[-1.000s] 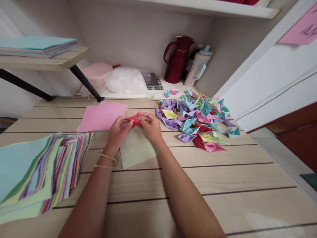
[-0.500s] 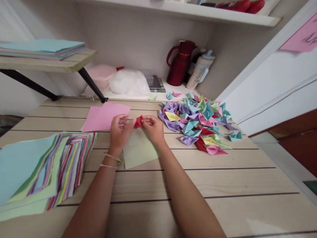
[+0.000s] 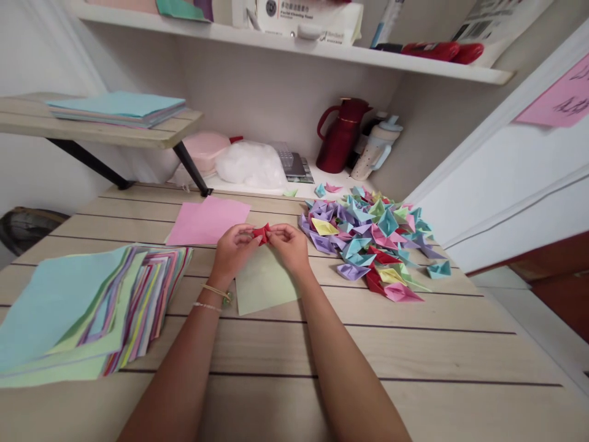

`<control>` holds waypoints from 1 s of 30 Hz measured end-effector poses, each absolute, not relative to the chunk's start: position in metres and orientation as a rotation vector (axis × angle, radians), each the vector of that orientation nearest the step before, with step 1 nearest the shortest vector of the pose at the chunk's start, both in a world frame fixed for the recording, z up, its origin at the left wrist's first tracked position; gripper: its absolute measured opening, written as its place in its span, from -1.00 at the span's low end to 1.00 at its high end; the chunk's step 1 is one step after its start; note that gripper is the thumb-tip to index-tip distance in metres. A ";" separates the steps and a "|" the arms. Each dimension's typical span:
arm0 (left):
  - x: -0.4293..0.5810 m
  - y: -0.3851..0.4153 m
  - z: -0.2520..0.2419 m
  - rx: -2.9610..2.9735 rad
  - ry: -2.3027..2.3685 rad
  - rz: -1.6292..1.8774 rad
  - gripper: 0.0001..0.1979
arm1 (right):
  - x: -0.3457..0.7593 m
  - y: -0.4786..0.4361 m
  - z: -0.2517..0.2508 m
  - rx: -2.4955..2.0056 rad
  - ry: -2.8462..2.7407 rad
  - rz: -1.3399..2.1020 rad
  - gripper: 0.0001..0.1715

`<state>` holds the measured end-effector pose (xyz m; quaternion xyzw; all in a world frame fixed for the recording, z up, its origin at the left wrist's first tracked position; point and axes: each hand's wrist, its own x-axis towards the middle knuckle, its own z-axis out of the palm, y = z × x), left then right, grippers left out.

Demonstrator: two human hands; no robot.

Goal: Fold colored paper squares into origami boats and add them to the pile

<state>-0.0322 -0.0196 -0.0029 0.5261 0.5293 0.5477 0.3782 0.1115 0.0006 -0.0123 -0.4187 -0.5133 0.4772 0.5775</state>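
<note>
A small folded red paper piece [image 3: 262,233] is pinched between my left hand [image 3: 234,250] and my right hand [image 3: 289,247], just above the wooden table [image 3: 414,344]. Both hands have their fingers closed on it from either side. Under my hands lies a pale green paper sheet [image 3: 264,282]. A pink sheet [image 3: 207,221] lies flat just behind my left hand. To the right of my right hand is a pile of several folded paper boats [image 3: 368,236] in purple, blue, pink, green, yellow and red.
A fanned stack of coloured paper [image 3: 92,307] sits at the left front. A raised shelf [image 3: 105,126] carries more sheets. At the back stand a dark red jug [image 3: 340,135], a bottle [image 3: 380,147], a pink box [image 3: 205,150] and a white bag [image 3: 251,164]. A white panel [image 3: 506,184] lines the right.
The red paper piece has been squeezed smaller between my fingers. My head has tilted up, so the upper shelf now shows.
</note>
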 end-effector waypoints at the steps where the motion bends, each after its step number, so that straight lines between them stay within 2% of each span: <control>1: -0.032 -0.019 -0.002 1.330 1.333 1.406 -0.61 | 0.112 0.001 -0.012 -0.976 -1.204 1.120 -0.74; 5: -0.033 -0.019 0.000 1.309 1.264 1.415 -0.60 | 0.112 0.000 -0.013 -0.936 -1.201 1.154 -0.69; 17: -0.031 -0.019 -0.008 1.361 1.320 1.394 -0.59 | 0.112 -0.001 -0.009 -0.867 -1.329 1.117 -0.77; 30: -0.029 -0.020 -0.008 1.572 1.360 1.422 -0.61 | 0.111 -0.002 -0.007 -1.014 -1.257 0.871 -0.85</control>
